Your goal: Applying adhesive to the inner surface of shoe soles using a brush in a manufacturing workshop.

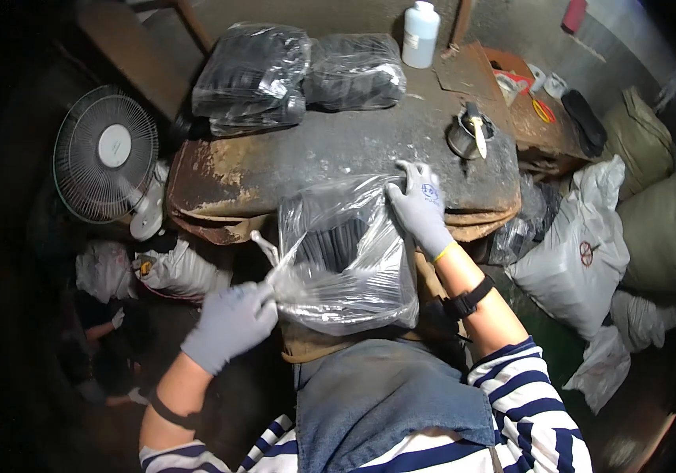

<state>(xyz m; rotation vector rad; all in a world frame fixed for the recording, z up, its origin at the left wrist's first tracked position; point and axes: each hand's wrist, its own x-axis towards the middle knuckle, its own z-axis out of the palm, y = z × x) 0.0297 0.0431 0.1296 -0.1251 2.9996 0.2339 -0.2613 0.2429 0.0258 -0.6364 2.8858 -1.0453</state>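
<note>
A clear plastic bag (369, 296) with black, layered-looking pieces (336, 243) inside lies at the near edge of the dark worktable (353, 146), close to my apron. My left hand (234, 322), in a grey glove, pinches the gathered film at the bag's left side, and a twisted end of plastic (264, 243) sticks up beyond it. Against the bag's far right side rests my gloved right hand (423, 203), its fingers apart and slightly bent. What exactly the black pieces are, I cannot tell through the shiny film.
Two wrapped black bundles (253, 72) sit at the table's back left, near a white bottle (421, 35). A metal can (470, 135) with a brush stands at right. A fan (109, 154) is on the left; stuffed sacks (578, 244) crowd the right. Another person's hands show lower left.
</note>
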